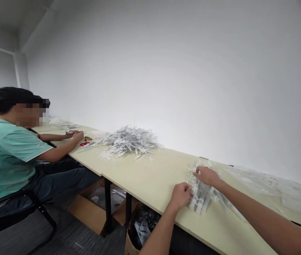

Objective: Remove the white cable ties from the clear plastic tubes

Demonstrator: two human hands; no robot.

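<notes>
On the pale table [142,179], a small group of clear and white plastic tube-like pieces [199,198] lies between my hands. My left hand [181,194] is at the group's left side, its fingers bent together by the pieces; what they hold, if anything, is too small to name. At the back of the group is my right hand [206,175], its fingers curled down onto the pieces and closed, with their tips partly hidden. Farther left, a large heap of similar white pieces [131,140] rests near the wall.
Clear plastic bags [270,184] lie along the table's right side. At the left sits a person in a green shirt [4,152], hands over the table near red-handled scissors [85,144]. Open cardboard boxes [89,214] stand below the table.
</notes>
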